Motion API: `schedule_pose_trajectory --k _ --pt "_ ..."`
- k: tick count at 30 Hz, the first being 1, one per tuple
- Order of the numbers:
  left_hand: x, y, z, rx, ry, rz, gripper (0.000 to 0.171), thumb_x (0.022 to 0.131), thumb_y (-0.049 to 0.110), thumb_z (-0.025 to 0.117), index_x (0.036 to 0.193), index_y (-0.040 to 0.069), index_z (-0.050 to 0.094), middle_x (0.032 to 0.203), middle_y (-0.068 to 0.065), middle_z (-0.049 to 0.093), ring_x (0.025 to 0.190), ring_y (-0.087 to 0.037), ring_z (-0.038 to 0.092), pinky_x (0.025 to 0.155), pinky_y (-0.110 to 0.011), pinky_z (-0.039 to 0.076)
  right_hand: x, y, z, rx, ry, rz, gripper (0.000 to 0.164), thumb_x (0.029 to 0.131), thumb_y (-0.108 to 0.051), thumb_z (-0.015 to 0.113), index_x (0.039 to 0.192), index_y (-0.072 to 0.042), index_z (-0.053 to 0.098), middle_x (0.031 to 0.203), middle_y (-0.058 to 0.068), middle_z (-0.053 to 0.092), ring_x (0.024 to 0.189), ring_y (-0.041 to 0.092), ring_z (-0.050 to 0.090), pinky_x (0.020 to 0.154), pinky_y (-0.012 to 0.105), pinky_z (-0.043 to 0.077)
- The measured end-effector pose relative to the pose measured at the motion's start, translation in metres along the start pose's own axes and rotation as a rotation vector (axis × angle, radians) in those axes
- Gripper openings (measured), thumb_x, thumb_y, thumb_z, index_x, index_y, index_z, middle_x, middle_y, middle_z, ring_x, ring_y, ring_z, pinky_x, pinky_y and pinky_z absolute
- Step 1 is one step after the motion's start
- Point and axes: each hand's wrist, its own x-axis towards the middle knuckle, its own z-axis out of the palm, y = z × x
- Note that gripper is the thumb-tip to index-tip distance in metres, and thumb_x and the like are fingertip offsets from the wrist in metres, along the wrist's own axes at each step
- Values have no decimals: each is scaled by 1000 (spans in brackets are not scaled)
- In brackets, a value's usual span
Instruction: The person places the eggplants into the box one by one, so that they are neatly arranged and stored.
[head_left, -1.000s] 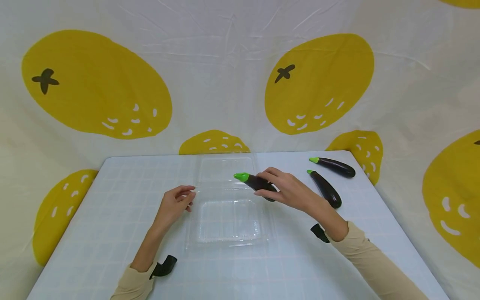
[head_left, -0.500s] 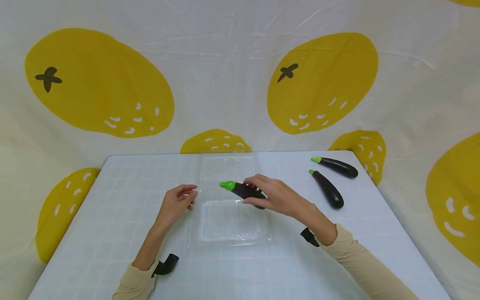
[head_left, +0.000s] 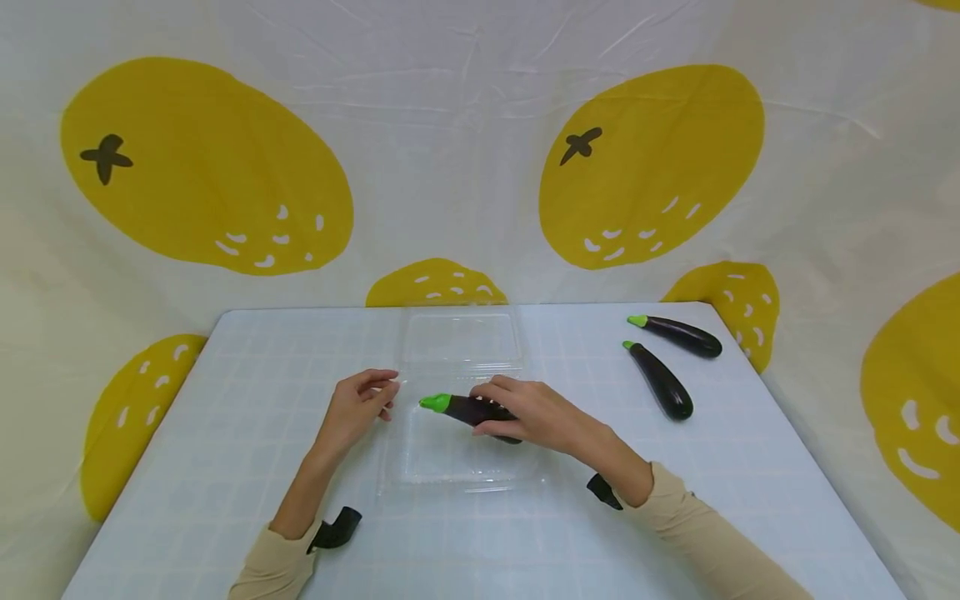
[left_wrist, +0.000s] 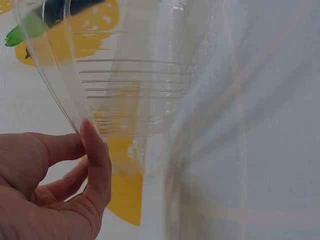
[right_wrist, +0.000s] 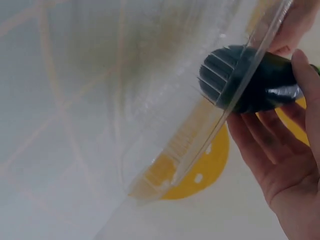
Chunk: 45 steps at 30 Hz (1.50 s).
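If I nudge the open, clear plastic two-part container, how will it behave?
The clear plastic container probably slides easily, since its see-through walls look thin and light. Its narrow rim may flex, though moulded ridges likely stiffen the wall.

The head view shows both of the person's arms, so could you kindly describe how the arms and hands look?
The beige cloth left sleeve and matching right sleeve look plain and wrinkled. Each ends short of the wrist, beside a small black attachment. The hands, left hand and right hand, show no gloves or rings.
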Motion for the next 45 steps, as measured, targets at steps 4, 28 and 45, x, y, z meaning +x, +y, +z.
schedule_pose_trajectory --k 4,28,45 --pt "-1 0 0 -9 -2 3 33 101 12 68 128 -6 65 108 -25 67 64 -20 64 65 -25 58 -1 -2 7 10 -36 -2 42 93 -33 78 126 -10 66 108 -1 66 80 13 61 72 17 50" --pt "1 -1 2 20 18 -10 34 101 15 68 129 -3 66 111 -21 69 66 -21 65 67 -26 58 -5 -7 30 -60 -180 -16 36 95 -37 74 119 -11 71 97 -1 64 73 4 51 64 13 43" --pt "0 -3 1 -3 23 8 32 100 11 68 127 -5 67 109 -23 69 66 -19 65 66 -31 60 -6 -12 35 -13 -279 82 36 102 -43 64 119 -14 73 100 -5 67 81 5 58 72 15 48"
